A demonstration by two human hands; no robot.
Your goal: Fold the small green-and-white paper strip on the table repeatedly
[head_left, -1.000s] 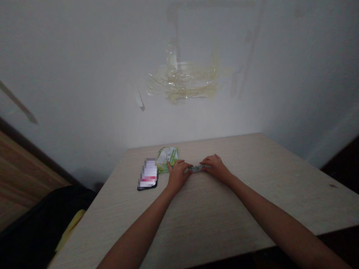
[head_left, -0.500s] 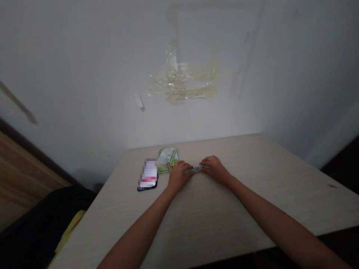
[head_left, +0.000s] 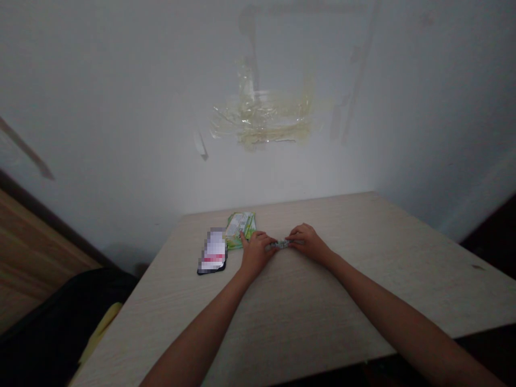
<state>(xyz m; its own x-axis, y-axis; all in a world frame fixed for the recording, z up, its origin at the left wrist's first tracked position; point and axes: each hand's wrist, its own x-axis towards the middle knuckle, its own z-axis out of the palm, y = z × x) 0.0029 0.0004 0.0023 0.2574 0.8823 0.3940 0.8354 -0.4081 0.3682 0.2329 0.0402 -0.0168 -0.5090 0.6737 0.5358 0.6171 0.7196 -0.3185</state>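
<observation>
Between my two hands, low over the table, is a small pale strip with dark and greenish print (head_left: 282, 244), perhaps folded or rolled; its exact kind is too small to tell. My left hand (head_left: 258, 250) pinches its left end, with the thumb and fingers closed. The right end is gripped by the closed fingers of my right hand (head_left: 308, 241). Just left of my left hand lies a green and white printed packet (head_left: 241, 228), partly behind that hand. A phone with a blurred-out screen (head_left: 213, 251) lies flat beside the packet.
The pale wooden table (head_left: 314, 312) meets a wall (head_left: 161, 107) at its back edge. Yellowed clear tape (head_left: 266, 121) clings to the wall. A dark bag or cloth (head_left: 68, 312) and a yellow cloth (head_left: 99, 333) are at the table's left.
My right hand has shifted very slightly left, and less of the strip shows between my hands. The packet and phone have stayed in place.
</observation>
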